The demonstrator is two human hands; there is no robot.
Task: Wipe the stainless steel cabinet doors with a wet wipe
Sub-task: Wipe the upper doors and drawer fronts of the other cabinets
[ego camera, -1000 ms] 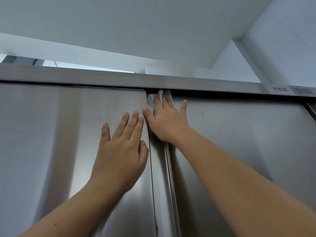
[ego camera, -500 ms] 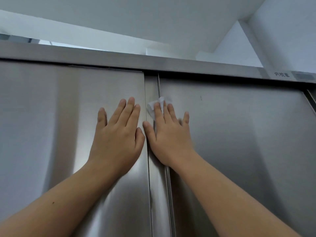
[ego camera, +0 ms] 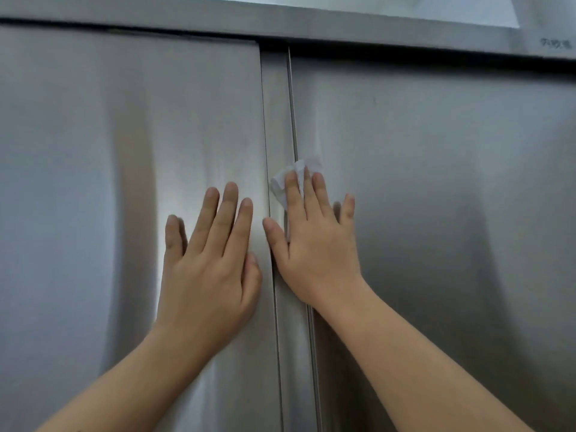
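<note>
Steel cabinet doors fill view. Right hand flat, fingers straight, pressing wet wipe on the centre seam. Left hand flat, holding nothing, left of seam.

Flat steel of the left door lies open across the left half of the frame, above and beside the left hand pressed flat on it. The right door gives wide room right of the right hand, which covers the wet wipe. The top rail bars the upper edge. The vertical centre strip runs between the doors; the two thumbs nearly close it at mid-frame. Both forearms cross the lower middle
</note>
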